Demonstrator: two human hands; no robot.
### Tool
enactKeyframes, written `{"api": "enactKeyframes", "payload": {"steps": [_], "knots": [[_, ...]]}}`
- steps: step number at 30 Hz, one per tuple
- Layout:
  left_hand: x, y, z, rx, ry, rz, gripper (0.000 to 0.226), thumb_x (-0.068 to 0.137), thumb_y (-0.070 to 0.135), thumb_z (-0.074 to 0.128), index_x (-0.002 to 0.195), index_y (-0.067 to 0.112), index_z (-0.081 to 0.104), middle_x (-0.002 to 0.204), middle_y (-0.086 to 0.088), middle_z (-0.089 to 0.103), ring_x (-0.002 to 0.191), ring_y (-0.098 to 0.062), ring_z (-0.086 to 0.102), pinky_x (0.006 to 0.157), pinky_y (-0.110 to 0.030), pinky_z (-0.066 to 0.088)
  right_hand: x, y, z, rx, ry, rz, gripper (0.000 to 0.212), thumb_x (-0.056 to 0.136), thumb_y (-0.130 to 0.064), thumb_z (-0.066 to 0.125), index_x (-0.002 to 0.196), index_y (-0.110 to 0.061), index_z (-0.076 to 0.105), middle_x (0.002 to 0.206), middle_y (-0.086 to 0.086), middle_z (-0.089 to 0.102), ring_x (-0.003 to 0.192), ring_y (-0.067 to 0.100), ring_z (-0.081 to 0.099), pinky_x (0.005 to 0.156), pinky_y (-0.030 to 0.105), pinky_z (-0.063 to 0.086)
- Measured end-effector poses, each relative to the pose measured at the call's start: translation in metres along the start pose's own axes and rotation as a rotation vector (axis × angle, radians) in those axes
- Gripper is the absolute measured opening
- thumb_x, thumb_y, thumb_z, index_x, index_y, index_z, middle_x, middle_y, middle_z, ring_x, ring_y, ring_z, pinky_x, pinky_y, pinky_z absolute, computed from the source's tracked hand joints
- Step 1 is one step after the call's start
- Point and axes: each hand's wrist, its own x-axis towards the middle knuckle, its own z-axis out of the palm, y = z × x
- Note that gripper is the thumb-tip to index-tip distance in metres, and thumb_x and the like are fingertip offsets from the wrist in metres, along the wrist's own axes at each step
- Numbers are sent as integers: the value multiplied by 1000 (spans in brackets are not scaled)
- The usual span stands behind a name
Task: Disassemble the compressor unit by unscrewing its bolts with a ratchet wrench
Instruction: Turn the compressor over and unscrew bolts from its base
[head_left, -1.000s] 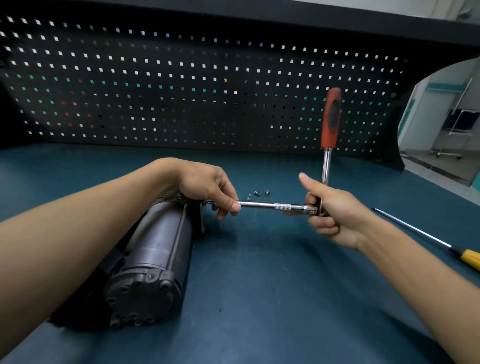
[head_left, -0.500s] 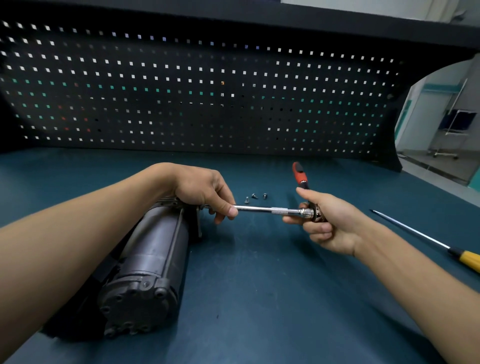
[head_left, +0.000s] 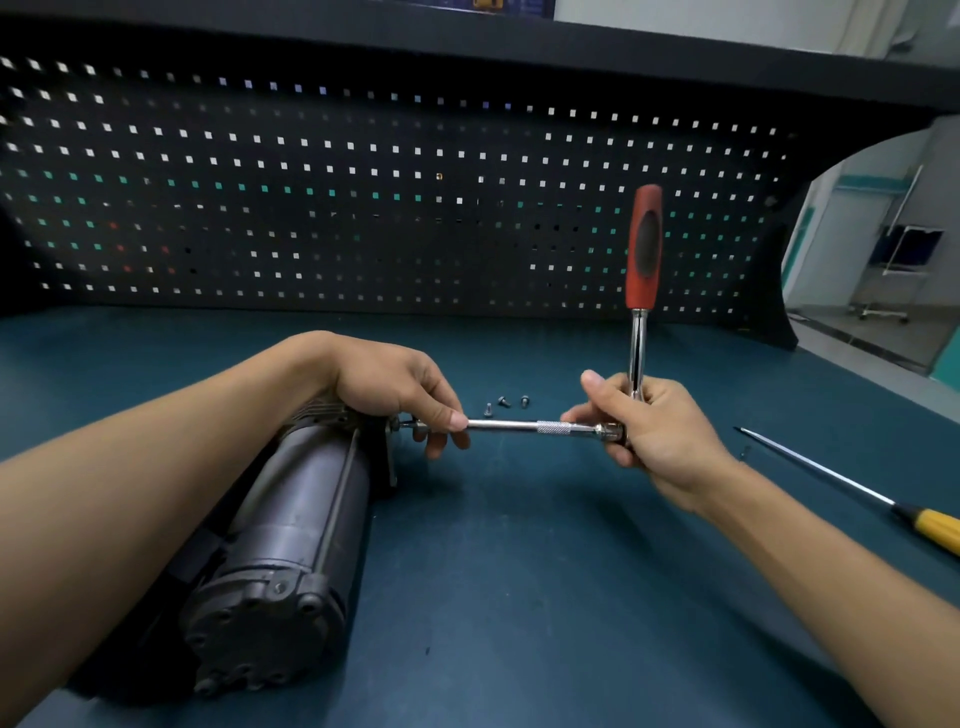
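A dark grey cylindrical compressor (head_left: 291, 525) lies on its side on the teal bench, left of centre. A chrome extension bar (head_left: 524, 427) runs level from the compressor's far end plate to the right. My left hand (head_left: 400, 395) rests on the compressor's far end and pinches the bar near the socket. My right hand (head_left: 649, 431) grips the ratchet wrench head, where the bar joins it. The wrench's red and black handle (head_left: 643, 249) stands straight up above that hand. Three loose bolts (head_left: 506, 404) lie on the bench just behind the bar.
A long screwdriver with a yellow handle (head_left: 852, 483) lies on the bench to the right. A black pegboard (head_left: 363, 197) closes the back. The bench's right edge (head_left: 883, 374) borders an open floor area.
The wrench handle swung down and away half a second ago and is now back upright, as it was a second ago. My left hand has kept its pinch on the bar.
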Motion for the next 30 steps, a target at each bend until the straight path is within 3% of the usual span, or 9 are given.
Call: {"api": "enactKeyframes", "payload": {"steps": [7, 10, 15, 16, 19, 25, 30], "knots": [[-3, 2, 0, -36, -19, 42, 20, 99, 25, 55, 95, 22, 74, 91, -2, 74, 88, -14, 57, 85, -19, 44, 2, 5, 0, -58, 19, -184, 46, 84, -58, 59, 56, -22, 64, 81, 8, 77, 36, 13, 42, 39, 19, 36], [-2, 1, 1, -39, -16, 46, 20, 99, 24, 55, 98, 17, 74, 88, -1, 74, 87, -14, 57, 84, -17, 44, 1, 7, -3, -127, 8, -291, 45, 90, -51, 57, 58, -20, 67, 81, 5, 77, 40, 13, 46, 42, 21, 40], [-1, 0, 1, -47, -16, 50, 23, 92, 30, 59, 98, 13, 72, 85, 0, 74, 82, -13, 56, 81, -18, 44, -1, 11, -3, -185, 2, -456, 46, 92, -35, 58, 64, 1, 65, 78, 16, 74, 51, 4, 55, 52, 17, 44], [-1, 0, 1, -49, -15, 54, 21, 93, 29, 59, 98, 12, 72, 85, 0, 73, 82, -13, 56, 81, -18, 44, -2, 11, -4, -218, -1, -473, 45, 93, -34, 58, 66, 1, 66, 77, 12, 74, 54, 2, 58, 56, 13, 44], [0, -2, 1, -45, -8, 57, 18, 97, 24, 58, 98, 13, 72, 84, 1, 74, 81, -13, 56, 80, -15, 44, -2, 10, -9, -422, -5, -540, 45, 99, -37, 58, 73, -2, 72, 66, -19, 66, 61, -1, 59, 61, 7, 40], [0, -2, 0, -39, -1, 39, 23, 94, 30, 59, 102, 14, 74, 86, 3, 75, 84, -12, 58, 80, -11, 42, 2, 14, -11, -503, 15, -600, 48, 94, -49, 54, 67, -12, 69, 59, 3, 59, 55, 23, 50, 53, 34, 39], [1, -4, 0, -22, 24, 43, 18, 96, 26, 61, 99, 15, 74, 84, 2, 75, 82, -10, 59, 80, -12, 43, 3, 16, -13, -517, -19, -561, 44, 94, -51, 54, 64, -20, 67, 59, 2, 58, 57, 24, 51, 55, 37, 40]]}}
